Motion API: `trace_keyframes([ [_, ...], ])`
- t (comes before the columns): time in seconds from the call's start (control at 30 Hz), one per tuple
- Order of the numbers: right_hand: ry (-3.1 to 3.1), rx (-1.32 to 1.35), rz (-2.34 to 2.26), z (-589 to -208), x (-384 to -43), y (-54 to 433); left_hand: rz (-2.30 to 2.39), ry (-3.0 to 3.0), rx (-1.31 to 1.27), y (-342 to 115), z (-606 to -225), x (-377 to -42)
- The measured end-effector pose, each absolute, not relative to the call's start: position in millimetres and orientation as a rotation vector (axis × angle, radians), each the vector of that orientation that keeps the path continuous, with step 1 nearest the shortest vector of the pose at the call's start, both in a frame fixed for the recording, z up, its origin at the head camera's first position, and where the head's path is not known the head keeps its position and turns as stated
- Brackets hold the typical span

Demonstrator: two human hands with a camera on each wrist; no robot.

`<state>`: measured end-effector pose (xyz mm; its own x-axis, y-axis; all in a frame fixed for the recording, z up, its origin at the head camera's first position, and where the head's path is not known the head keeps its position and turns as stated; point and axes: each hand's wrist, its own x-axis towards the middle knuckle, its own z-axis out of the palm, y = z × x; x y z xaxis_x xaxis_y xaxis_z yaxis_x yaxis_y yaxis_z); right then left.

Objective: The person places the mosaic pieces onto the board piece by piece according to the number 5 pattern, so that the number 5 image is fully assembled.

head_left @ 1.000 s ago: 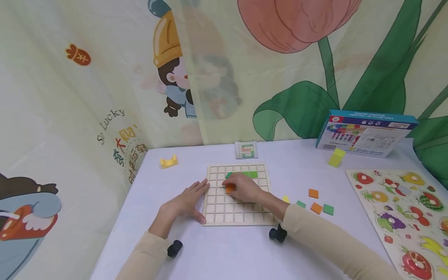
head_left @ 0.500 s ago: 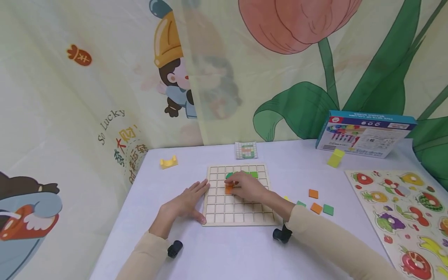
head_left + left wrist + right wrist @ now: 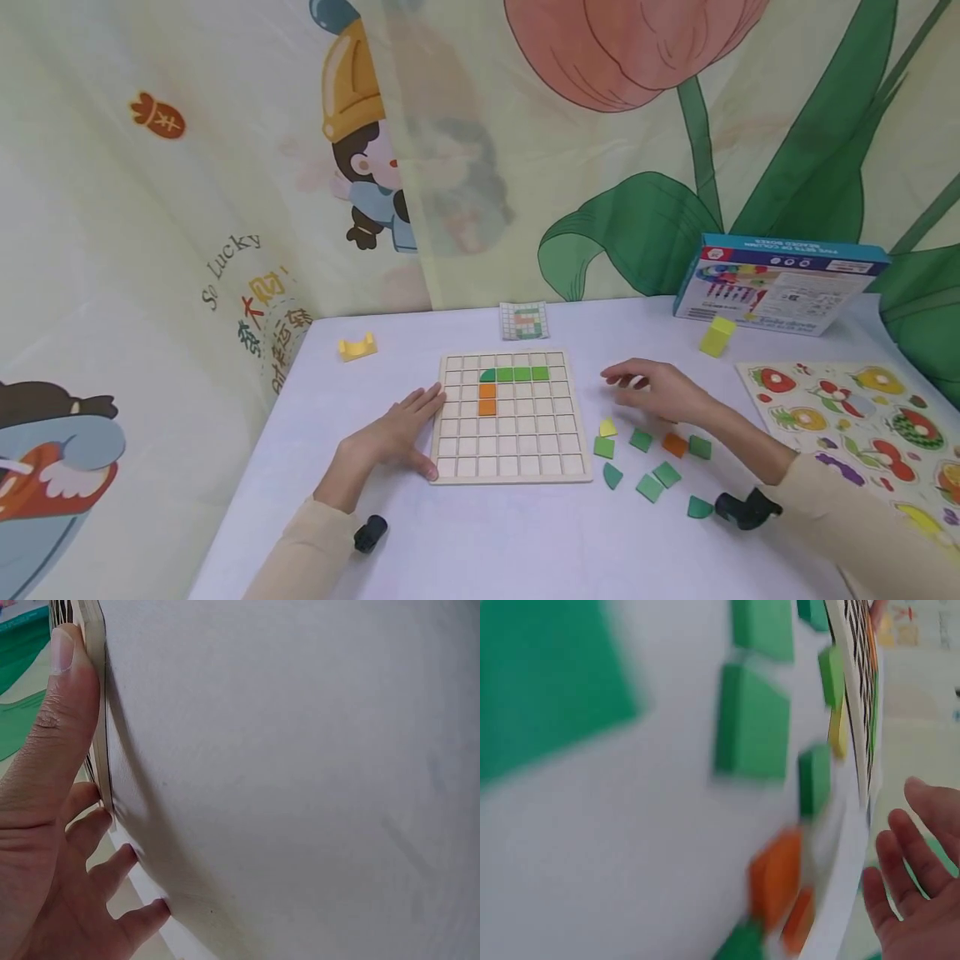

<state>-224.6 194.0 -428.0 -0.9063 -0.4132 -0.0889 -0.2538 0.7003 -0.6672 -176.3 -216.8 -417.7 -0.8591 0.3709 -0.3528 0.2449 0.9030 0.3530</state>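
Observation:
My left hand rests spread at the left edge of a wooden grid board, the thumb near its front corner. In the left wrist view, the thumb lies against the board's edge. Set in the board are a dark green rounded tile, a row of light green squares and two orange squares below the rounded one. My right hand hovers right of the board, above loose tiles, fingers loosely bent and holding nothing visible. Its fingers are spread apart in the right wrist view.
Loose green tiles, an orange tile and a yellow tile lie right of the board. Behind it is a pattern card. A fruit puzzle board, yellow block, box and yellow arch piece stand around.
My right hand has left the orange squares on the board and moved right, over the loose tiles. More loose tiles now show as the forearm moved away. The left hand keeps its place.

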Motion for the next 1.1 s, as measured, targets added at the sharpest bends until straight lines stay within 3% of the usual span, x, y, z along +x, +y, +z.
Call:
trace_keyframes([
  [0.17, 2.654, -0.434, -0.947, -433, -217, 243, 0.406, 2.649, 0.462, -219, -417, -177],
  [0.3, 2.651, -0.438, -0.906, -440, -211, 256, 0.405, 2.647, 0.473, -220, -416, -176],
  [0.9, 2.796, -0.494, -0.840, -448, -206, 253, 0.409, 2.648, 0.469, -218, -418, -177],
  [1.1, 2.819, -0.451, -0.887, -440, -212, 230, 0.438, 2.639, 0.486, -220, -418, -177],
])
